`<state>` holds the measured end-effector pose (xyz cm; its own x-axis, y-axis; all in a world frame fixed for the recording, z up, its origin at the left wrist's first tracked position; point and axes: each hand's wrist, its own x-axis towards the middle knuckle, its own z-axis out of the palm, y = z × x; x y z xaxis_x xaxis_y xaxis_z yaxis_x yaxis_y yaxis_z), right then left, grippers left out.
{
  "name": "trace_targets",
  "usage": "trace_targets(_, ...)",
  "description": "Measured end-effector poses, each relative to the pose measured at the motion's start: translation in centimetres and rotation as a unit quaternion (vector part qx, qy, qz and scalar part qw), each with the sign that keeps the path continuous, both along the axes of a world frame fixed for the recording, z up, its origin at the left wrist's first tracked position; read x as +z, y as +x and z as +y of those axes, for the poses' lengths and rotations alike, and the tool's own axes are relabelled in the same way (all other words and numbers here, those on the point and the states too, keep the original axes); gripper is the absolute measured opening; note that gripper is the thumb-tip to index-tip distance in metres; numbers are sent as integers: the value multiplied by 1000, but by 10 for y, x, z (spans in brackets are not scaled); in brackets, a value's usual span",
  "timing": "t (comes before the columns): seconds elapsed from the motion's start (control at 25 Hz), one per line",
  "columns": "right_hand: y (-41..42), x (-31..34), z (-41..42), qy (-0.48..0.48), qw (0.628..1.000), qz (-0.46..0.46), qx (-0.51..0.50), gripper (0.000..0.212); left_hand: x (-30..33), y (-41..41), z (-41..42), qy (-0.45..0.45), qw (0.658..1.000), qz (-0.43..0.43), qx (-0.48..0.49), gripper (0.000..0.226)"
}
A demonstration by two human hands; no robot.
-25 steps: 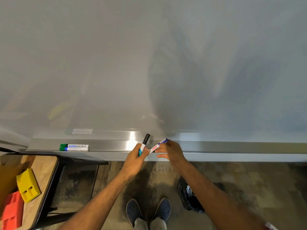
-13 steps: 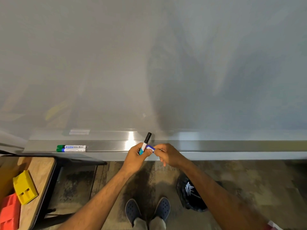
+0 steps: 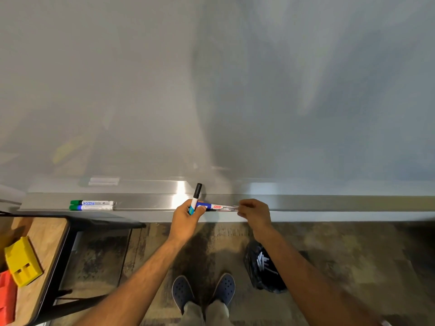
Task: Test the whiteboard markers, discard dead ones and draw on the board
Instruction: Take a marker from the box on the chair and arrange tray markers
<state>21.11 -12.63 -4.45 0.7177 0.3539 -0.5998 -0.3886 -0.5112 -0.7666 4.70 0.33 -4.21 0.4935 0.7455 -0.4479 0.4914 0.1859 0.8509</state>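
A large blank whiteboard [image 3: 211, 90] fills the upper view above its metal tray [image 3: 329, 203]. My left hand [image 3: 186, 217] grips a black-capped marker [image 3: 196, 192] that stands upright, and its thumb and fingers also pinch the blue cap end [image 3: 202, 205] of a second marker. That blue whiteboard marker [image 3: 223, 207] lies level in front of the tray. My right hand [image 3: 255, 211] pinches its other end. Two green-capped markers [image 3: 93, 205] lie side by side on the tray at the left.
A wooden table [image 3: 47, 234] with a black frame stands at the lower left, carrying a yellow block [image 3: 22, 263] and an orange block [image 3: 7, 295]. A black bag [image 3: 263, 269] holding discarded markers sits on the floor by my right forearm. My shoes [image 3: 203, 290] show below.
My right hand swung the blue marker from a slant to level, brought its cap end into my left hand's fingers, then slid right along the barrel. The view shifted slightly.
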Motion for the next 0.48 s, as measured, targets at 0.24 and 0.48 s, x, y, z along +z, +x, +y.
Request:
trace_targets(0.24, 4, -10, 6, -7, 996, -62, -57, 18, -12, 18, -6, 32, 998, 46, 29, 29)
trace_targets(0.48, 9, -24, 6, 15, 995, -29, -92, 25, -15, 26, -14, 40, 990, 46, 129, 18)
